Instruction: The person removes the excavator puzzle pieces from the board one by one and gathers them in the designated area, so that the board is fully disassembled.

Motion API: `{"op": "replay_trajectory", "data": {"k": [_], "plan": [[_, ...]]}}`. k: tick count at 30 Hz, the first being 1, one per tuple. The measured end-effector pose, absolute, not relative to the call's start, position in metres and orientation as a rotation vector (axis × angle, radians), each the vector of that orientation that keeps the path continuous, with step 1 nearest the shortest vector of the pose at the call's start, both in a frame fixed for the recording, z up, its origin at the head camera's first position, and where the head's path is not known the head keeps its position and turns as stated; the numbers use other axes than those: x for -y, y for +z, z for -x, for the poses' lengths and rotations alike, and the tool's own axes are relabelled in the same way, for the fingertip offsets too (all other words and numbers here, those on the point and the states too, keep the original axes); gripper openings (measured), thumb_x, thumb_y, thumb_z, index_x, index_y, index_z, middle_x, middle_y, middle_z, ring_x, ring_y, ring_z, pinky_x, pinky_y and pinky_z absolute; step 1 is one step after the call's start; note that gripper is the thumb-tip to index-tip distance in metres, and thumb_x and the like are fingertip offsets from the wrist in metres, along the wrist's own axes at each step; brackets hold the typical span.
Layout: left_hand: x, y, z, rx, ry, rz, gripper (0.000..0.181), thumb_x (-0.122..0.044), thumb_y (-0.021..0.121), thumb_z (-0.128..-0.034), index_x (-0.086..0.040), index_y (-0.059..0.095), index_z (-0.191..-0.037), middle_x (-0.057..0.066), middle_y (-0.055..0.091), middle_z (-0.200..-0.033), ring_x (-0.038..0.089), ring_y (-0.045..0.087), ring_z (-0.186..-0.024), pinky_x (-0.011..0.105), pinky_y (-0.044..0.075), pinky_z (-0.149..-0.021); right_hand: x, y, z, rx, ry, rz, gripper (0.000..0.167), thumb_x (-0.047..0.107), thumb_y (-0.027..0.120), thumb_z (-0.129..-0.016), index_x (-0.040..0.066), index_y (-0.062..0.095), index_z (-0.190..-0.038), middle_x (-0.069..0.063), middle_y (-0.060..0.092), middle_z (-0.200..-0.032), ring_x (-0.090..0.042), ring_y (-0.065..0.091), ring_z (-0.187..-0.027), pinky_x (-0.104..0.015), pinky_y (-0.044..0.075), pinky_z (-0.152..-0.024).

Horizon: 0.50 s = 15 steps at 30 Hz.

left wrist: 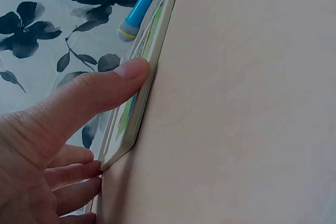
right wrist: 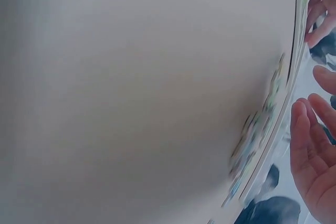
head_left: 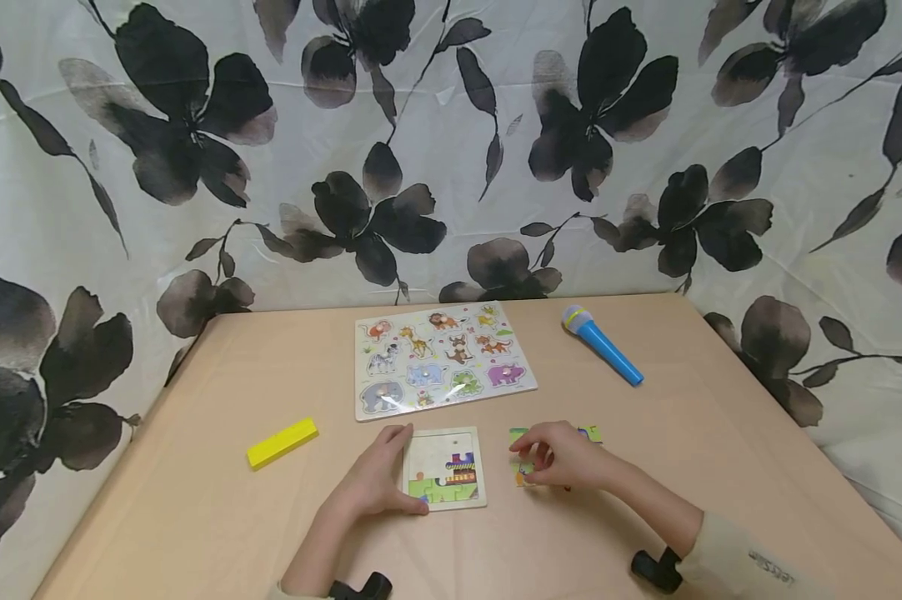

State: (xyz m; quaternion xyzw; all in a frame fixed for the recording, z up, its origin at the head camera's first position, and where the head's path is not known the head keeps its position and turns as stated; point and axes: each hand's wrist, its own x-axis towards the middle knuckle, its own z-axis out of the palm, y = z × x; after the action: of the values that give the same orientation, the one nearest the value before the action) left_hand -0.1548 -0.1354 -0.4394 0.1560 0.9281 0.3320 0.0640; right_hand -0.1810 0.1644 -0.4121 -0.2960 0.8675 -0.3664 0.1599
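Observation:
A small square jigsaw tray (head_left: 445, 450) with a pale rim lies on the table, its lower part filled with green pieces and a dark, colourful piece at the right. My left hand (head_left: 379, 473) grips the tray at its left side, thumb at the near corner, fingers along the left edge. In the left wrist view the thumb (left wrist: 118, 80) lies against the tray's edge (left wrist: 149, 82). To the right, my right hand (head_left: 563, 454) hovers over loose jigsaw pieces (head_left: 522, 471), partly hiding them. Its fingers (right wrist: 302, 129) are loosely bent, with nothing seen between them.
Behind the tray lies a larger animal puzzle board (head_left: 445, 358). A blue toy microphone (head_left: 604, 346) is at the back right, and a yellow block (head_left: 282, 443) sits to the left. A floral cloth (head_left: 451, 150) hangs behind the table (head_left: 196, 517).

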Motion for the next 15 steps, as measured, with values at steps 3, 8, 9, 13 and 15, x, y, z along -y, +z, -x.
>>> {"op": "replay_trajectory", "data": {"k": [3, 8, 9, 13, 15], "plan": [[0.136, -0.440, 0.154, -2.802, 0.994, -0.468, 0.111, -0.033, 0.089, -0.0495, 0.008, 0.034, -0.136, 0.019, 0.038, -0.135, 0.036, 0.041, -0.120, 0.046, 0.037, -0.100, -0.154, -0.412, 0.181, -2.478, -1.031, 0.868, 0.033, 0.006, 0.075, -0.073, 0.000, 0.065, -0.104, -0.005, 0.062, -0.090, -0.012, 0.055, -0.066, -0.021, 0.052, -0.059], [0.136, -0.439, 0.155, -2.793, 1.014, -0.469, 0.111, -0.034, 0.089, -0.0495, 0.008, 0.034, -0.136, 0.020, 0.038, -0.135, 0.037, 0.040, -0.121, 0.047, 0.036, -0.100, -0.137, -0.414, 0.182, -2.484, -1.003, 0.879, 0.034, 0.006, 0.076, -0.072, 0.002, 0.065, -0.105, -0.003, 0.062, -0.091, -0.011, 0.054, -0.065, -0.020, 0.051, -0.059], [0.137, -0.439, 0.155, -2.790, 1.019, -0.466, 0.111, -0.034, 0.089, -0.0494, 0.008, 0.034, -0.136, 0.019, 0.037, -0.135, 0.037, 0.040, -0.121, 0.047, 0.036, -0.100, -0.134, -0.415, 0.183, -2.483, -0.998, 0.873, 0.035, 0.006, 0.076, -0.072, 0.002, 0.065, -0.105, -0.003, 0.061, -0.091, -0.010, 0.053, -0.065, -0.021, 0.050, -0.059], [0.136, -0.439, 0.155, -2.790, 1.027, -0.464, 0.111, -0.034, 0.090, -0.0491, 0.008, 0.034, -0.136, 0.019, 0.038, -0.135, 0.037, 0.040, -0.121, 0.048, 0.036, -0.100, -0.124, -0.416, 0.184, -2.480, -0.996, 0.860, 0.036, 0.007, 0.076, -0.073, 0.003, 0.065, -0.106, -0.001, 0.060, -0.091, -0.011, 0.053, -0.065, -0.021, 0.049, -0.057], [0.136, -0.439, 0.155, -2.790, 1.029, -0.462, 0.111, -0.034, 0.090, -0.0488, 0.008, 0.034, -0.136, 0.019, 0.038, -0.135, 0.037, 0.041, -0.120, 0.048, 0.037, -0.100, -0.119, -0.417, 0.185, -2.475, -1.001, 0.850, 0.036, 0.007, 0.076, -0.073, 0.003, 0.065, -0.107, 0.000, 0.060, -0.092, -0.011, 0.053, -0.065, -0.021, 0.049, -0.057]]}}
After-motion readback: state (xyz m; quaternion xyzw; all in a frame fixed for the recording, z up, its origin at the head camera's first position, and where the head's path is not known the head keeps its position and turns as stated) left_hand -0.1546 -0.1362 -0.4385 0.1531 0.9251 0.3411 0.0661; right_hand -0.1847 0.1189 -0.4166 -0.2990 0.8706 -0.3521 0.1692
